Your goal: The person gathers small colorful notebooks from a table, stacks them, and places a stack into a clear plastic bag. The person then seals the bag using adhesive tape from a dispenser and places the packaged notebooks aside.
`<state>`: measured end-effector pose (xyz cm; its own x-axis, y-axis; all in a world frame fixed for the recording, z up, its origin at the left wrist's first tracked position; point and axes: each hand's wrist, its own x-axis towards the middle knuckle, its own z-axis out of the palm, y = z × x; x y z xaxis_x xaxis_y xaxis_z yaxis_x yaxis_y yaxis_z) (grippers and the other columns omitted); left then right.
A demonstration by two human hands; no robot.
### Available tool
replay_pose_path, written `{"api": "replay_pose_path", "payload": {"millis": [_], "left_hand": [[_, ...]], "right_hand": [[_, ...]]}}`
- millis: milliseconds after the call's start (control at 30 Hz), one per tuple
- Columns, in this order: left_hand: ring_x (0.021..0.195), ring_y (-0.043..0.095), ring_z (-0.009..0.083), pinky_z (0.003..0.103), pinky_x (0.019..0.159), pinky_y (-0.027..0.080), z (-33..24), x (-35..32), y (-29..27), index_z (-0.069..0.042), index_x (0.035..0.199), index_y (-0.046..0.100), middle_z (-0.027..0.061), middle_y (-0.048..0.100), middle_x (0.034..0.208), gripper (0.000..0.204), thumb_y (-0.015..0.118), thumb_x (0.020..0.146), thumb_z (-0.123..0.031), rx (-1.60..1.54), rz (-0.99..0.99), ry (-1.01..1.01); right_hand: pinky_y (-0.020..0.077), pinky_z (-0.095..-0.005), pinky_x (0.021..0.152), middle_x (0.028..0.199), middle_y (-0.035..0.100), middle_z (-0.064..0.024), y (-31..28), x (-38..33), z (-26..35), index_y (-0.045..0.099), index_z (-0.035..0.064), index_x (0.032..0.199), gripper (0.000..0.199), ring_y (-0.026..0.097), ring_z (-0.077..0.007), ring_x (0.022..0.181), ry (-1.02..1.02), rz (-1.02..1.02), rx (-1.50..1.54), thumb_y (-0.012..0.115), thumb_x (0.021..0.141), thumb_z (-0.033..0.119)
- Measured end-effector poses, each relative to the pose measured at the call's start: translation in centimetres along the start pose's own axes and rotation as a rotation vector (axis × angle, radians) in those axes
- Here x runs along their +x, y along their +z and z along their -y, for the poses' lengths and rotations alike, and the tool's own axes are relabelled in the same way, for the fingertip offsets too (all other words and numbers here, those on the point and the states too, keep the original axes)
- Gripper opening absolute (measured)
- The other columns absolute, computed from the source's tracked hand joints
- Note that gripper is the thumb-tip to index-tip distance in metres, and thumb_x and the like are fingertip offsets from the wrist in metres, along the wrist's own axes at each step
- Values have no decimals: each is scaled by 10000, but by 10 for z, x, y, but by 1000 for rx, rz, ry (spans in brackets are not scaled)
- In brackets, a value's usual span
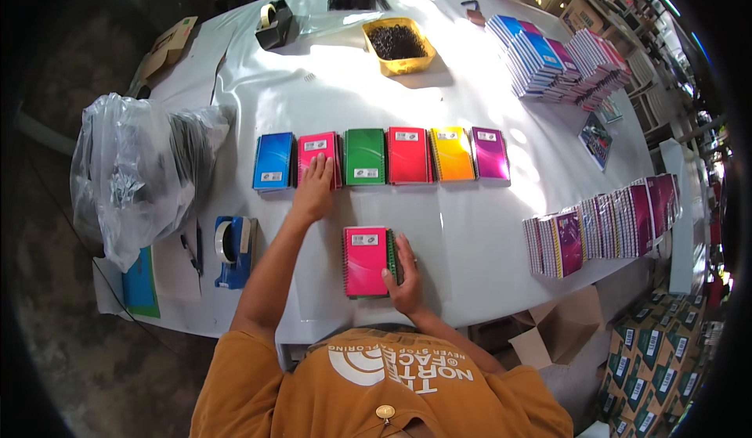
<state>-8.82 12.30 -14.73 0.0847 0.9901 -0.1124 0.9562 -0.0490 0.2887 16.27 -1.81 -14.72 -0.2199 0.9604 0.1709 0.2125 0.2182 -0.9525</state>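
My left hand point(315, 191) lies with its fingers stretched out on the pink notebook point(317, 147), second from the left in a row of spiral notebooks. To its left is a blue notebook point(274, 158); rightward follow a green one point(365, 155), a red one point(409, 153), a yellow one point(452, 152) and a purple one point(490, 151). Nearer my body lies another pink notebook point(366, 264), with a green edge showing beneath it on the right. My right hand point(406, 281) rests against that right side, thumb at the edge and fingers extended.
Stacked notebooks point(548, 58) stand far right, and a standing row of notebooks point(603, 227) nearer. A yellow basket point(403, 65) holds black coils. At left are a plastic bag point(133, 172) and a blue tape dispenser point(235, 252); a black dispenser point(272, 32) sits farther back.
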Motion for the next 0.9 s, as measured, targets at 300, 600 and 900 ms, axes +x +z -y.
{"api": "replay_pose_path", "payload": {"millis": [300,600,900], "left_hand": [[1307,352,354,397,1046,330,24,-15,-39,-28,1327,431,216,412,1376,593,648,808,-215,-176,-246,-40],[1169,501,346,419,945,415,80,-39,-58,-96,1276,500,167,544,1245,380,474,905,-174,-12,-81,-350],[1148,539,306,427,981,402,-68,-135,-62,-76,1156,604,144,592,1199,404,576,768,34,-291,-660,400]], "right_hand": [[306,-390,1060,1409,363,-188,2,3,-5,289,-7,1401,618,379,-275,1291,131,-89,149,550,858,134],[316,-416,1060,1397,388,-176,-1,9,16,326,11,1387,571,388,-276,1289,173,-109,182,542,870,122],[245,-336,1091,1431,321,-204,-7,5,-5,239,-52,1404,594,328,-252,1324,487,-119,825,504,950,226]]}}
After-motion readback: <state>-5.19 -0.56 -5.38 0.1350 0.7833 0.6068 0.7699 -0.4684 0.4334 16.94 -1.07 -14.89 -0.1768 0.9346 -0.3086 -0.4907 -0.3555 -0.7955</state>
